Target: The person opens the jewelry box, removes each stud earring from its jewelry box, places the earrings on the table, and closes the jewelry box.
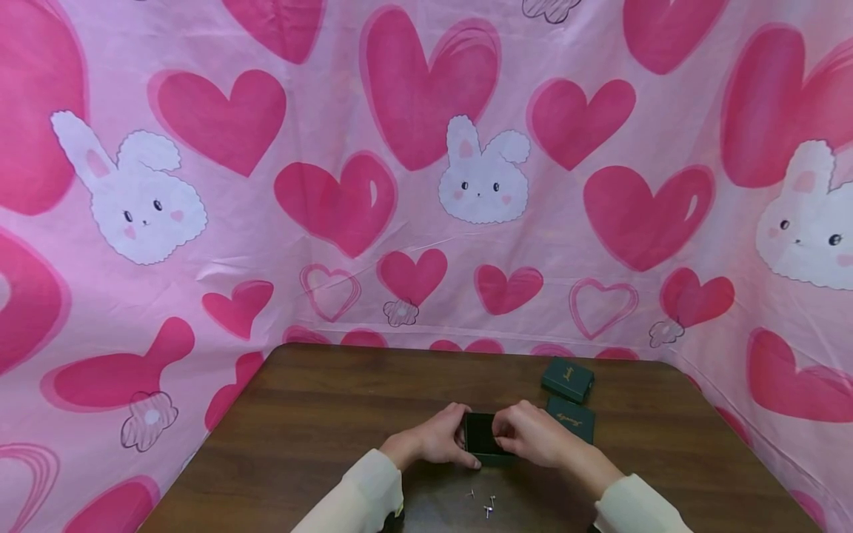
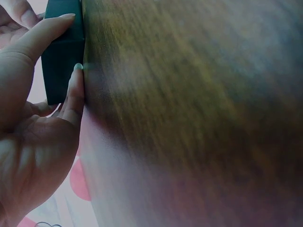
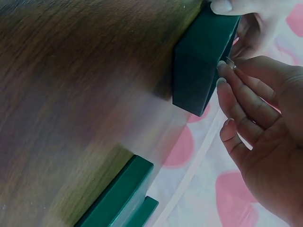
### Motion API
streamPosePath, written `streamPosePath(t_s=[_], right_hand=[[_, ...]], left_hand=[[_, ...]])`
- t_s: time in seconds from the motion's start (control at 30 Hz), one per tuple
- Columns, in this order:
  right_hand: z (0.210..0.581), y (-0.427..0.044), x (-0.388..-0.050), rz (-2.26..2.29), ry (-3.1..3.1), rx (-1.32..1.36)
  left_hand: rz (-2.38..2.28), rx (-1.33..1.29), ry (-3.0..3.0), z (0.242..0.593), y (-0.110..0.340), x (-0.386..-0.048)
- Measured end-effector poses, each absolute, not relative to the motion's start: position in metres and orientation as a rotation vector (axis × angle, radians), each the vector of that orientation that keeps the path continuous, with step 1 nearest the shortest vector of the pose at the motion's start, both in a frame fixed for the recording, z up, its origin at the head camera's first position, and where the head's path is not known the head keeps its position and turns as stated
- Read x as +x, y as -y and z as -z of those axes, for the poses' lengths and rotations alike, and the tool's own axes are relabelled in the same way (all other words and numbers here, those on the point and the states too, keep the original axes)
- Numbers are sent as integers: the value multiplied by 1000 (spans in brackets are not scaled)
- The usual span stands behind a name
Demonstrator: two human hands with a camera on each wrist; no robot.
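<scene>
A small dark green jewelry box with a black inside stands uncovered on the table. My left hand grips its left end, thumb on the front wall and fingers around the side. Above the box's right part is my right hand. Its thumb and index finger pinch a tiny silvery stud earring at the opening, mostly hidden by the fingertips. In front of the box, several small silvery stud earrings lie on the table.
Behind my right hand lies a flat green lid with gold lettering. A closed green box with similar lettering sits just beyond it. The brown wooden table ends at a pink heart-patterned cloth behind and at the sides.
</scene>
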State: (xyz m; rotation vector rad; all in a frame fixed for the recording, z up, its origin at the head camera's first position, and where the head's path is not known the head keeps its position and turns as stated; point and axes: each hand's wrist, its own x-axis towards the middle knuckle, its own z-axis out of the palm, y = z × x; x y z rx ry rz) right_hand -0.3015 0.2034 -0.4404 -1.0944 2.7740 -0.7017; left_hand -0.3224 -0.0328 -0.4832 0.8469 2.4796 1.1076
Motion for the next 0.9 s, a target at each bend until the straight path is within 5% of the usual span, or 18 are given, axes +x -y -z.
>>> streamPosePath(t_s=[0.9], right_hand=[[447,-198,-289,906,-2551,-1183]], left_hand=[[-1091,838,-2488,484,33,-323]])
